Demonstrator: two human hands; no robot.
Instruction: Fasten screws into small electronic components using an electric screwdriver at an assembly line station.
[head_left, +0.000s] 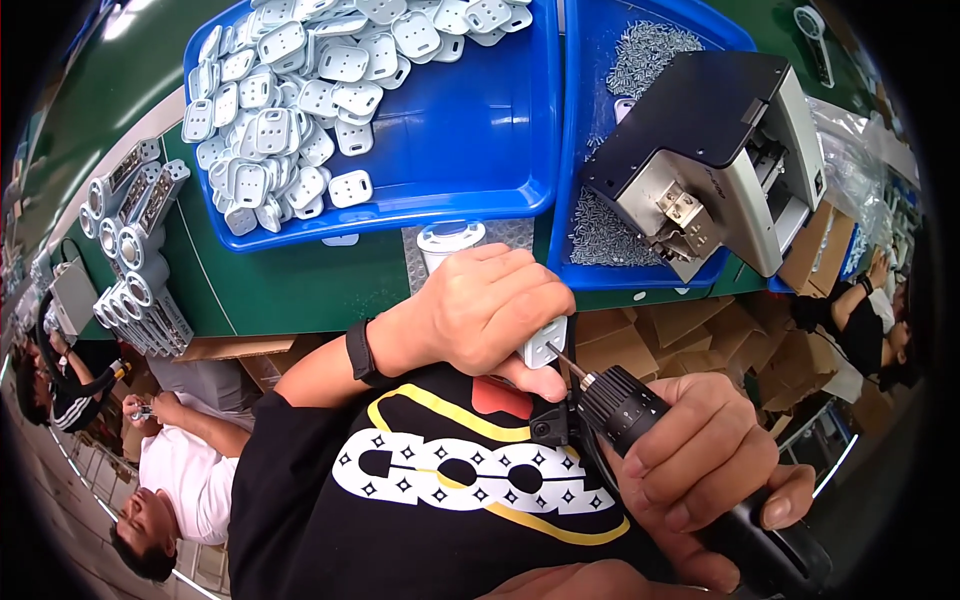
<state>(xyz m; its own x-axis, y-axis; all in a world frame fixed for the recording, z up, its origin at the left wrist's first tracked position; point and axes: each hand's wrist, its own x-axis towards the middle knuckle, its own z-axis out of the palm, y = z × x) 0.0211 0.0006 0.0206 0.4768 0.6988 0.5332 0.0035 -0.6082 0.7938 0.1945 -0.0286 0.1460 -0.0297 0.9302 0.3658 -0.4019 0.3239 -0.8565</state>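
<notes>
My left hand (485, 310) is closed around a small white plastic plate (545, 343) with holes, held in front of my chest. A black band sits on that wrist. My right hand (700, 470) grips a black electric screwdriver (625, 405), and its thin bit touches the lower right edge of the white plate. Both hands are just below the front edge of the green table (300, 280).
A blue tray (480, 150) holds several white plastic plates. Another blue tray (590, 120) holds small metal screws and a grey and black feeder machine (720, 150). Grey metal parts (135, 250) lie at the left. Cardboard boxes (690, 335) sit below. Other people are seated at left and right.
</notes>
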